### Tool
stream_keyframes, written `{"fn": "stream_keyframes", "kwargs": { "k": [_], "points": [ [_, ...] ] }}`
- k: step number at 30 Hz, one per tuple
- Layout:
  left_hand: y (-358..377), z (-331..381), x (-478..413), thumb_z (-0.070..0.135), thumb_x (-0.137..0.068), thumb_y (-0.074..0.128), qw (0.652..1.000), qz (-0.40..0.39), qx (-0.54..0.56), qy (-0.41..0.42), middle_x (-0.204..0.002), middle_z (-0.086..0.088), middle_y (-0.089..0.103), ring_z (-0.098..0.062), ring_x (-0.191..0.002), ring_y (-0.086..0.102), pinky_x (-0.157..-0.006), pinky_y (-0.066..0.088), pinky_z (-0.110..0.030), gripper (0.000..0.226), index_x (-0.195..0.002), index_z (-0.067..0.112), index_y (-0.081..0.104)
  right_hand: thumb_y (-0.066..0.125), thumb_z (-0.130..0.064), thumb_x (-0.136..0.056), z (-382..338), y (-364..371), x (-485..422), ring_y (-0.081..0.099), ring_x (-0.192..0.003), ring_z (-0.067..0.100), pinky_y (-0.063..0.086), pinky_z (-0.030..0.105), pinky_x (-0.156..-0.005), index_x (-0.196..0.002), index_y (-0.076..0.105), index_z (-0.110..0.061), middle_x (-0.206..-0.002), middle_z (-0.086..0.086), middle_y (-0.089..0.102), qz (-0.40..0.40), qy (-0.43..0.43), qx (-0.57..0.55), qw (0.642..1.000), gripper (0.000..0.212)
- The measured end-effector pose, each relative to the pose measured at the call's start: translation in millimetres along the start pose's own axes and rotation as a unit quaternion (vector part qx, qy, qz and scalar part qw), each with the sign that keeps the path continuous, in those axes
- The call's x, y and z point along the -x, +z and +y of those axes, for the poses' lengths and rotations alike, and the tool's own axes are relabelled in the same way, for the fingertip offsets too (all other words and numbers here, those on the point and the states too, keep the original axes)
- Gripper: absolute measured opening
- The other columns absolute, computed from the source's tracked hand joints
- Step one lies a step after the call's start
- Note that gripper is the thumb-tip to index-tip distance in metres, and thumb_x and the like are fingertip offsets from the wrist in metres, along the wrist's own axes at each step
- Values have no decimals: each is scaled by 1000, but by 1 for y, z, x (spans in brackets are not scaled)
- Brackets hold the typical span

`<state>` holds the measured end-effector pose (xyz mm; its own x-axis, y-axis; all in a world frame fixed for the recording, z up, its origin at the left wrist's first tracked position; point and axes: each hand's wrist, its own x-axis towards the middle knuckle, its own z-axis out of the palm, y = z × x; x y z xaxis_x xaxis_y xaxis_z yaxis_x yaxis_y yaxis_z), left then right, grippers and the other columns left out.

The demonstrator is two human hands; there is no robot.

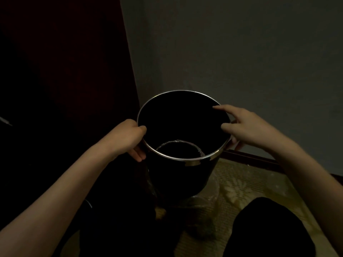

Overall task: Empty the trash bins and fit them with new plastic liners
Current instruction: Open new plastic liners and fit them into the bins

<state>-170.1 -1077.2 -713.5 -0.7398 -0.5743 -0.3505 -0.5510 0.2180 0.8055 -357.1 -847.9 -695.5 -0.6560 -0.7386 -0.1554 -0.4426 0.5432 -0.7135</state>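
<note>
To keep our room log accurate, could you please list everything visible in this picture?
trash bin: one, black with a silver rim, centre
ring: one, pale-edged, low inside the bin; too dark to identify
clear plastic: one piece, transparent, on the floor at the bin's base
floor covering: one, yellowish and patterned, lower right
skirting: one, dark brown, at the foot of the wall
wall: one, grey, behind the bin
panel: one, dark red, left
trouser leg: black, bottom right
left hand: grips the rim's left side, thumb inside
right hand: holds the rim's right side, thumb inside, index finger straight
</note>
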Motion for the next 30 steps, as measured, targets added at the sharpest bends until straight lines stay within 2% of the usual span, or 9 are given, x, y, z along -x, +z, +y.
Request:
{"fn": "stream_keyframes", "kwargs": {
  "k": [2, 7, 11, 15, 19, 25, 26, 28, 30],
  "points": [
    [1, -5, -1, 11, -98, 39, 1000, -6, 2, -3, -56, -16, 67, -31, -48, 67, -43, 53, -31, 28, -91, -8, 59, 50, -13, -89, -1, 4, 1, 73, -58, 22, 58, 31, -49, -138, 42, -49, -67, -9, 72, -2, 6, 0, 1000, 61],
    [2, -11, -13, 13, -99, 38, 1000, -17, -2, -3, -79, -27, 66, -31, -50, 68, -44, 54, -32, 28, -100, -8, 57, 50, -11, -90, 0, 11, -2, 73, -58, 21, 57, 29, -49, -139, 43, -45, -67, 3, 72, 13, 13, 11, 1000, 60],
    [4, -17, -21, 15, -100, 38, 999, -48, -9, -6, -86, -29, 67, -31, -54, 69, -49, 57, -35, 29, -102, -6, 58, 50, -10, -93, 5, 16, 0, 73, -60, 21, 58, 31, -51, -140, 42, -45, -61, -6, 70, -1, 25, 6, 1000, 59],
    [6, -28, -34, 17, -100, 38, 998, -63, -16, -11, -81, -29, 69, -35, -58, 70, -60, 60, -43, 29, -101, -5, 58, 50, -10, -92, 10, 25, -4, 73, -59, 20, 58, 32, -49, -140, 43, -44, -63, -4, 71, 3, 39, 8, 999, 59],
    [12, -47, -50, 18, -100, 39, 996, -81, -6, -20, -83, -27, 68, -34, -57, 70, -54, 59, -38, 28, -101, -3, 58, 51, -11, -92, 23, 40, -11, 72, -57, 17, 55, 27, -46, -143, 41, -41, -59, -9, 68, 4, 52, 27, 998, 60],
    [35, -85, -72, 18, -98, 40, 994, -101, -16, -33, -78, -23, 70, -34, -57, 71, -53, 59, -38, 23, -97, 2, 57, 53, -13, -91, 53, 74, -20, 70, -58, 13, 58, 31, -48, -143, 41, -43, -76, -14, 62, 11, 82, 60, 995, 61],
    [39, -91, -76, 18, -98, 40, 994, -105, -19, -34, -77, -23, 71, -35, -57, 71, -55, 60, -40, 23, -97, 3, 57, 53, -14, -91, 58, 80, -22, 70, -58, 13, 59, 34, -52, -143, 41, -42, -79, -14, 63, 10, 82, 74, 994, 61],
    [48, -104, -82, 19, -97, 40, 992, -113, -33, -36, -74, -21, 72, -34, -57, 71, -62, 61, -44, 24, -96, 4, 57, 52, -17, -91, 68, 92, -26, 71, -66, 15, 60, 43, -68, -144, 40, -42, -96, -5, 69, -7, 90, 116, 989, 60],
    [56, -117, -87, 21, -96, 40, 991, -116, -47, -36, -75, -20, 72, -34, -56, 71, -68, 61, -47, 26, -95, 4, 59, 52, -21, -92, 76, 104, -29, 70, -92, 25, 56, 46, -86, -146, 36, -42, -119, 5, 67, -36, 123, 170, 977, 60]
  ]
}}
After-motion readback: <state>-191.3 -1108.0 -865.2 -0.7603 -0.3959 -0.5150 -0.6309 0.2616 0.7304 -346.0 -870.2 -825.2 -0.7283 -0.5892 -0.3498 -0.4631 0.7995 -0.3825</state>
